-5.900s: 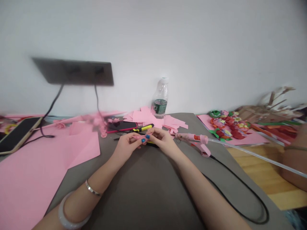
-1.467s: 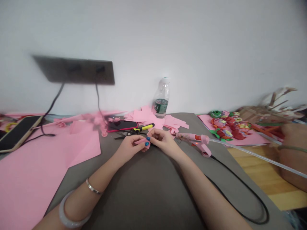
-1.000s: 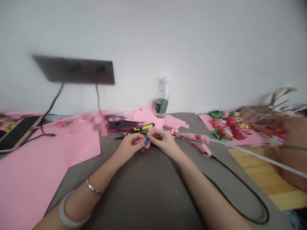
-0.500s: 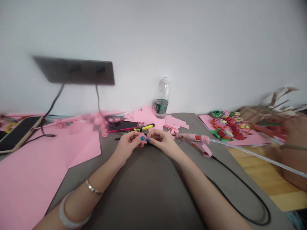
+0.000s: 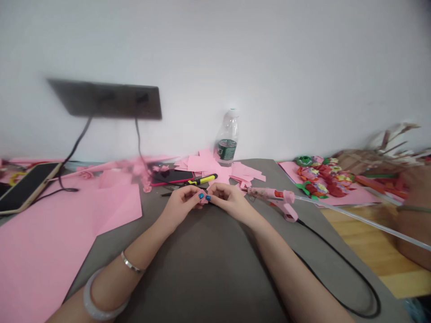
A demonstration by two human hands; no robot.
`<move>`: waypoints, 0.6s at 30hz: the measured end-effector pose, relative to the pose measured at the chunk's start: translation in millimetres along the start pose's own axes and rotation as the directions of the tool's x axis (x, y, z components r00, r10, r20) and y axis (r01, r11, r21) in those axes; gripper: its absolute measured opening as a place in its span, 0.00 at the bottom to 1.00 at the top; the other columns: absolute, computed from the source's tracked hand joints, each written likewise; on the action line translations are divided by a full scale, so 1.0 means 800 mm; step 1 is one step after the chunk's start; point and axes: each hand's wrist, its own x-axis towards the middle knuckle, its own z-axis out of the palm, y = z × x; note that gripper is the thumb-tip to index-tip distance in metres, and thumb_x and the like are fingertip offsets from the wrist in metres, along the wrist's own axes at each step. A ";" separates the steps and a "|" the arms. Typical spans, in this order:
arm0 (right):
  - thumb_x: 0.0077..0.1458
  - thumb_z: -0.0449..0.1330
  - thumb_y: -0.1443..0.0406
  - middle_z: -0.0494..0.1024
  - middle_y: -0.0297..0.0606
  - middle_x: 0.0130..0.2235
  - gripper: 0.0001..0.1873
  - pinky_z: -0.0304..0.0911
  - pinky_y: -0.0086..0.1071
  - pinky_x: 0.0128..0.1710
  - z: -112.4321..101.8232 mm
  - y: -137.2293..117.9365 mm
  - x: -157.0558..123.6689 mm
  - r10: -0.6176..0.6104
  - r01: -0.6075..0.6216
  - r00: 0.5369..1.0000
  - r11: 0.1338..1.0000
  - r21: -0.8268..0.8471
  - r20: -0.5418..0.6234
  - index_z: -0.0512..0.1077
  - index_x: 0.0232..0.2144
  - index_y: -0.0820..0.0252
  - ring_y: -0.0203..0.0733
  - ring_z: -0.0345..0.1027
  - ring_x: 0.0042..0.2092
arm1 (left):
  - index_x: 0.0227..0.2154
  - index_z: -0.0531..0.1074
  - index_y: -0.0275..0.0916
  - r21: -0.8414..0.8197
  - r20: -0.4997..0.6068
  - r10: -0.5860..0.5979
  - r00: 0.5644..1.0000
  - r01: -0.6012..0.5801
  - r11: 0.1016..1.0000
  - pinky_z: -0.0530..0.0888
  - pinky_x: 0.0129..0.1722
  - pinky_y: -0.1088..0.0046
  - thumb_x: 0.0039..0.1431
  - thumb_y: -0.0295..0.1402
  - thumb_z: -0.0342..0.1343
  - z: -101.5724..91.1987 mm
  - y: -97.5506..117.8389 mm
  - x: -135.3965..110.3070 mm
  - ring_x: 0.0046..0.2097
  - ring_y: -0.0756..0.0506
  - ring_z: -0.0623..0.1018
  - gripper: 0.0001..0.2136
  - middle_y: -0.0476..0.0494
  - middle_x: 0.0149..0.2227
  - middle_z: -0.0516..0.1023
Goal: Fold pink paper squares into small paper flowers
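My left hand (image 5: 182, 204) and my right hand (image 5: 226, 201) meet over the grey cloth (image 5: 208, 260), fingertips pinched together on a small pink paper piece (image 5: 204, 200). The piece is mostly hidden between the blue-nailed thumbs. Just behind the hands lie black scissors (image 5: 175, 192) and a yellow-and-black cutter (image 5: 201, 180). A pink glue gun (image 5: 274, 197) rests to the right of my right hand, its black cord (image 5: 350, 273) looping toward the front.
Large pink sheets (image 5: 50, 233) cover the left. Cut pink squares (image 5: 215, 168), a phone in a red case (image 5: 170, 176) and a plastic bottle (image 5: 226, 137) sit by the wall. Paper flowers (image 5: 319, 177) lie at right, where another person's arm (image 5: 414, 215) shows.
My fingers have kept working the pink piece, which now shows less between them. The other person's hand at the right edge has shifted back.
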 end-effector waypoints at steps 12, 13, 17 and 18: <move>0.55 0.60 0.55 0.67 0.32 0.29 0.13 0.53 0.30 0.29 0.002 -0.002 0.001 -0.008 0.009 1.000 0.999 0.049 -0.027 0.67 0.29 0.59 0.36 0.58 0.29 | 0.28 0.73 0.37 -0.015 -0.027 -0.009 1.000 0.008 1.000 0.76 0.31 0.74 0.48 0.46 0.66 0.000 0.001 0.001 0.29 0.51 0.72 0.16 0.51 0.26 0.72; 0.56 0.59 0.54 0.67 0.32 0.29 0.14 0.55 0.30 0.30 0.002 -0.003 0.001 -0.006 0.008 0.999 0.998 0.062 -0.037 0.66 0.29 0.58 0.36 0.58 0.30 | 0.28 0.74 0.37 -0.011 -0.012 -0.014 1.000 0.013 1.000 0.75 0.32 0.73 0.48 0.45 0.66 0.000 0.000 0.001 0.29 0.51 0.72 0.16 0.51 0.26 0.72; 0.56 0.59 0.50 0.66 0.32 0.28 0.18 0.55 0.30 0.30 0.003 -0.006 0.001 -0.009 0.011 1.000 0.998 0.064 -0.028 0.66 0.30 0.58 0.35 0.58 0.29 | 0.28 0.74 0.36 -0.004 -0.020 0.024 1.000 -0.024 1.000 0.71 0.29 0.77 0.48 0.42 0.66 0.001 -0.003 0.001 0.27 0.52 0.71 0.14 0.51 0.25 0.74; 0.55 0.60 0.49 0.66 0.31 0.27 0.19 0.54 0.30 0.29 0.004 -0.006 0.001 -0.008 0.009 1.000 0.999 0.043 -0.023 0.66 0.30 0.58 0.35 0.58 0.28 | 0.28 0.74 0.36 -0.010 -0.033 0.036 0.999 -0.036 0.999 0.69 0.28 0.77 0.48 0.41 0.66 0.001 -0.004 0.002 0.26 0.52 0.71 0.13 0.51 0.24 0.74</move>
